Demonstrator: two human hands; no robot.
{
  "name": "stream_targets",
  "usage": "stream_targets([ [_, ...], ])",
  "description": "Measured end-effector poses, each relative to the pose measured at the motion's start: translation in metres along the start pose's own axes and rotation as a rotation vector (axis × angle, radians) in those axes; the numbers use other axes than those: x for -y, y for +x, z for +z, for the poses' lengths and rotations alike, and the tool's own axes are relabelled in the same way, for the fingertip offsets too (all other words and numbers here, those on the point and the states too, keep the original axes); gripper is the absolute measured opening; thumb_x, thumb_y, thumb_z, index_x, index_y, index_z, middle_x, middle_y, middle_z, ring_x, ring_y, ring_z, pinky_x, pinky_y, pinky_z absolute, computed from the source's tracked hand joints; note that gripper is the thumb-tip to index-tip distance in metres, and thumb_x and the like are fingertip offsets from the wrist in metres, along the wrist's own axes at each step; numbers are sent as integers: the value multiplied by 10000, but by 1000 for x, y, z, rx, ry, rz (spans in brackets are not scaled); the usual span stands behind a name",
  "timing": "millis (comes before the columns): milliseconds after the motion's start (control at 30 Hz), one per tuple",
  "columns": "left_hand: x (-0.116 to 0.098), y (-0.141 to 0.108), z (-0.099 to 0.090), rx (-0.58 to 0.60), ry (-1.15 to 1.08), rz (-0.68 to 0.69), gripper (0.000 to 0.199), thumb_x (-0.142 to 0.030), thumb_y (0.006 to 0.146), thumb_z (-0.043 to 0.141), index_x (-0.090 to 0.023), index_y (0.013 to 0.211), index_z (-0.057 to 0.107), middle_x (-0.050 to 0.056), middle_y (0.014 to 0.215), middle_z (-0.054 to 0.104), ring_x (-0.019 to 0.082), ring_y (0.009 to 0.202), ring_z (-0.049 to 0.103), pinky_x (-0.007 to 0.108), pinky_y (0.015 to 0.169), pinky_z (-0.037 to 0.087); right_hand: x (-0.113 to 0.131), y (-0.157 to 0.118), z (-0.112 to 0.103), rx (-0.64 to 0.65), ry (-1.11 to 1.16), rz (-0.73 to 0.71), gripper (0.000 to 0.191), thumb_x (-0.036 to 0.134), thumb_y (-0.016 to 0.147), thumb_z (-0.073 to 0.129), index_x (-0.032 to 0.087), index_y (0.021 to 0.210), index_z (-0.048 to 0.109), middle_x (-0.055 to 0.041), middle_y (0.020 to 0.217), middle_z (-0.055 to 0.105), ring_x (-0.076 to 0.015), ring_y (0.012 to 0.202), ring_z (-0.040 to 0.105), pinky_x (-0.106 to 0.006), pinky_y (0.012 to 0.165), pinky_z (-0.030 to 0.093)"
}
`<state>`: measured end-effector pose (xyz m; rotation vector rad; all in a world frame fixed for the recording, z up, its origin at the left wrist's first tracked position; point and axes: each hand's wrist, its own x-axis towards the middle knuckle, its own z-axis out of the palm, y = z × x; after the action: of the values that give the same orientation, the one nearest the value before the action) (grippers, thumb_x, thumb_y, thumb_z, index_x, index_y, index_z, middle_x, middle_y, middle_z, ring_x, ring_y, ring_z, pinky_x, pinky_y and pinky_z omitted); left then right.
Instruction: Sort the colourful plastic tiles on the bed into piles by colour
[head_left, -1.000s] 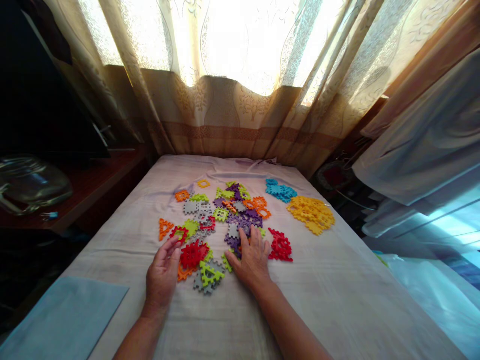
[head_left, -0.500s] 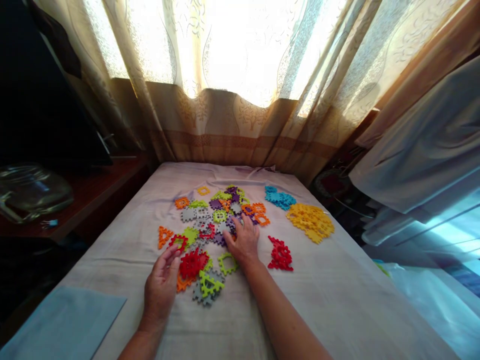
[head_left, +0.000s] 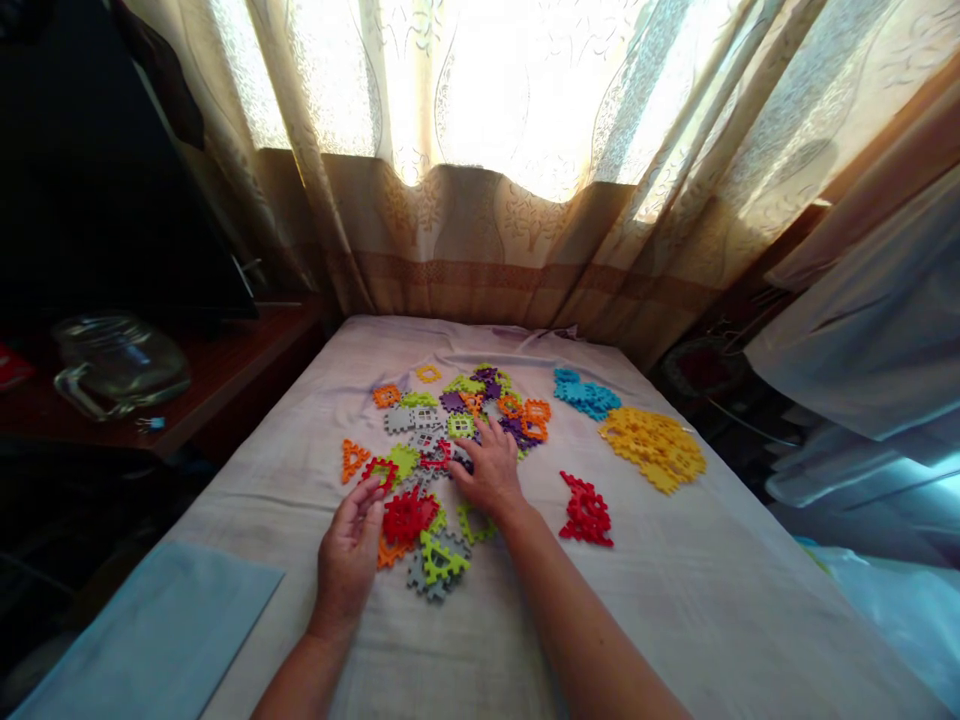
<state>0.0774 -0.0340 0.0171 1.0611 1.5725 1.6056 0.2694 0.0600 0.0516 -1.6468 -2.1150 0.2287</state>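
My left hand (head_left: 352, 540) is at the near left of a mixed pile of toothed plastic building pieces. Its fingers are loosely curved and apart, close to a red square frame piece (head_left: 381, 473) and a stack of red pieces (head_left: 410, 515). My right hand (head_left: 490, 470) reaches over the middle of the pile with fingers spread, touching or just above grey and purple pieces; its fingertips hide what lies under them. Around it are a lime window piece (head_left: 460, 426), orange square pieces (head_left: 536, 412) and grey pieces (head_left: 401, 419). A lime triangle (head_left: 442, 560) lies nearest me.
Sorted groups lie on the right of the sheet-covered surface (head_left: 660, 620): blue pieces (head_left: 586, 395), yellow pieces (head_left: 654, 447) and red pieces (head_left: 587, 510). A light blue cloth (head_left: 157, 630) is at the near left. A glass jug (head_left: 124, 365) stands on the side table.
The view has turned slightly left, so everything appears further right. My right hand has moved a little left over the pile; my left hand stays beside the red pieces.
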Motion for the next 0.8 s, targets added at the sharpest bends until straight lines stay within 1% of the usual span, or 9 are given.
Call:
stream_targets([
  [100, -3, 0, 0, -1, 3, -7, 530, -548, 782, 622, -182, 1165, 635, 124, 1157, 700, 247, 1073, 665, 404, 947, 534, 11, 1, -1, 119, -23, -117, 309, 369, 823, 668, 292, 1119, 710, -106, 1493, 436, -326, 1433, 260, -572, 1132, 157],
  [233, -4, -1, 0, -2, 15, -9, 535, -548, 776, 620, -174, 1157, 638, 130, 1145, 701, 248, 1066, 664, 408, 948, 531, 17, 2, 1, 164, -49, -165, 194, 327, 871, 623, 266, 1027, 720, -97, 1481, 456, -306, 1425, 282, -573, 1123, 185],
  [367, -1, 0, 0, -3, 19, -4, 516, -531, 784, 621, -182, 1164, 637, 121, 1147, 702, 245, 1059, 669, 407, 944, 536, 19, -6, -2, 98, -26, -211, 161, 280, 900, 583, 231, 989, 706, -104, 1451, 495, -281, 1410, 316, -540, 1132, 212],
  [433, -1, 0, 0, -9, 11, -5, 512, -523, 779, 630, -185, 1163, 638, 118, 1148, 703, 245, 1058, 671, 410, 945, 536, 17, -13, -8, 30, 1, -233, 170, 264, 911, 558, 223, 992, 701, -105, 1428, 519, -265, 1369, 380, -495, 1121, 264],
  [500, -1, 0, 0, -16, -1, -7, 512, -519, 772, 640, -185, 1161, 638, 118, 1145, 705, 248, 1061, 671, 414, 948, 536, 10, -21, -18, -39, 34, -220, 190, 253, 925, 524, 219, 976, 704, -102, 1338, 593, -239, 1267, 489, -426, 1078, 341],
  [567, -3, 0, 1, -18, -8, -12, 513, -515, 771, 643, -186, 1164, 635, 119, 1150, 704, 251, 1071, 668, 418, 954, 533, -4, -28, -30, -85, 61, -145, 229, 252, 938, 486, 218, 946, 713, -92, 1159, 682, -211, 1111, 586, -357, 995, 414],
  [667, -5, 0, 1, -8, -3, -27, 515, -517, 773, 639, -187, 1168, 632, 120, 1180, 692, 250, 1082, 663, 428, 989, 511, -33, -39, -51, -109, 86, 94, 248, 266, 929, 476, 218, 968, 717, -62, 963, 726, -181, 912, 648, -288, 844, 469],
  [733, -5, 0, 1, -6, 5, -34, 523, -523, 769, 638, -187, 1170, 631, 119, 1183, 690, 251, 1088, 659, 437, 1007, 497, -55, -46, -63, -101, 82, 269, 254, 296, 916, 491, 226, 1025, 709, -40, 909, 737, -168, 820, 661, -267, 736, 467],
  [800, -6, 0, 1, -6, 12, -40, 534, -527, 763, 639, -186, 1174, 629, 118, 1173, 693, 254, 1092, 655, 441, 1007, 495, -72, -51, -73, -93, 51, 389, 261, 333, 904, 503, 245, 1041, 707, -21, 863, 743, -161, 750, 658, -255, 648, 433],
])
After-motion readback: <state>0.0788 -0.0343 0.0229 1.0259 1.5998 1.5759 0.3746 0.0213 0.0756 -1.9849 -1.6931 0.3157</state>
